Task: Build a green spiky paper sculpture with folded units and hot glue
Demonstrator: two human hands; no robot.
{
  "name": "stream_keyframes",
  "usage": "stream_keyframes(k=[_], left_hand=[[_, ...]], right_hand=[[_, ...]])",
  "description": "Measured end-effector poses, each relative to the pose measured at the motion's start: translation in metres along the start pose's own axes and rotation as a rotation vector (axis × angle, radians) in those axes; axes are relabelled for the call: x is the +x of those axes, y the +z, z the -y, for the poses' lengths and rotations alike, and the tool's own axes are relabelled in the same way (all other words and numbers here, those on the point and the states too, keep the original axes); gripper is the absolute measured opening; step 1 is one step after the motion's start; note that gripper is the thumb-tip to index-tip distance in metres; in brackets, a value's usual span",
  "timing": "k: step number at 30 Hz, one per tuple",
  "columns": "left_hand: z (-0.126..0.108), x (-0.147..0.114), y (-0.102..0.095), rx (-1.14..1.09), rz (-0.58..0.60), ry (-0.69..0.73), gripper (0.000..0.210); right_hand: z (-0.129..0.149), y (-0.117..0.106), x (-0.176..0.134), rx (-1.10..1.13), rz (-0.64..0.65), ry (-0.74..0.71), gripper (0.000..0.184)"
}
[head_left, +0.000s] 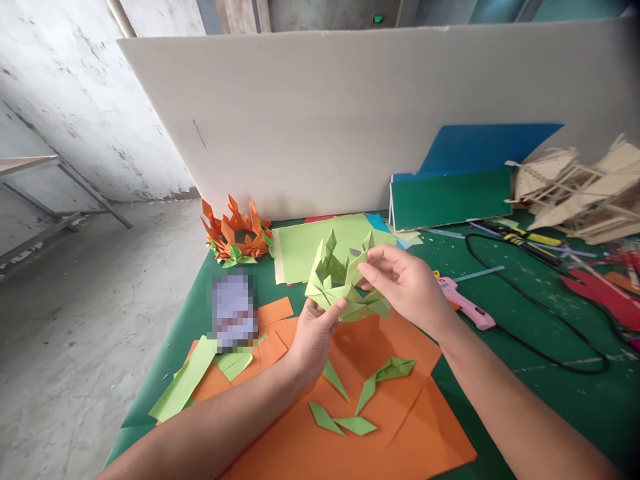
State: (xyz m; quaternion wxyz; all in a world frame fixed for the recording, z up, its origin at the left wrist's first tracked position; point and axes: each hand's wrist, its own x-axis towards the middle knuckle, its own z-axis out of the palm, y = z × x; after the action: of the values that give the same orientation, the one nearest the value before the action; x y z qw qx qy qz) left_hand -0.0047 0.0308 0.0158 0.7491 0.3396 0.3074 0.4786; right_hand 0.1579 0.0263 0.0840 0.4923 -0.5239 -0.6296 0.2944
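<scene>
A green paper crown [336, 292] is held up above the far edge of the big orange sheet [435, 427]. Its bottom edge is clamped between the thumb and fingers of the left hand [316, 339]. A pointy bit on its right side is pinched by the thumb and fingertips of the right hand [403, 280]. Whether that bit is stuck on firmly cannot be told.

The crown could be bent or torn if it is squeezed too hard, since it is made only of thin folded paper. A point could be pulled loose if it is tugged. The small folded green pieces [395, 369], which are spread on top of the orange sheet, could be knocked about if an arm is dropped low. To the right of the orange sheet, a pink glue gun [465, 303] is left lying, and it could be bumped by the right arm; if it is hot, skin could be burned.

No brand or word can be read. The phone [233, 313], left of the orange sheet, is blurred into squares. The green sign [379, 19], far behind the sheet, is too tiny to be read.
</scene>
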Motion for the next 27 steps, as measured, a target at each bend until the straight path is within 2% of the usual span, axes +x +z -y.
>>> stream_keyframes(k=[7,27], left_hand=[[0.0004,-0.0003,-0.0035,-0.011,-0.015,-0.036,0.026],[-0.0019,0.0005,-0.0039,-0.03,-0.021,-0.046,0.027]], right_hand=[[-0.0019,0.0001,0.0001,-0.007,0.038,-0.005,0.015],[0.0014,-0.0011,0.0014,-0.011,0.119,0.017,0.016]])
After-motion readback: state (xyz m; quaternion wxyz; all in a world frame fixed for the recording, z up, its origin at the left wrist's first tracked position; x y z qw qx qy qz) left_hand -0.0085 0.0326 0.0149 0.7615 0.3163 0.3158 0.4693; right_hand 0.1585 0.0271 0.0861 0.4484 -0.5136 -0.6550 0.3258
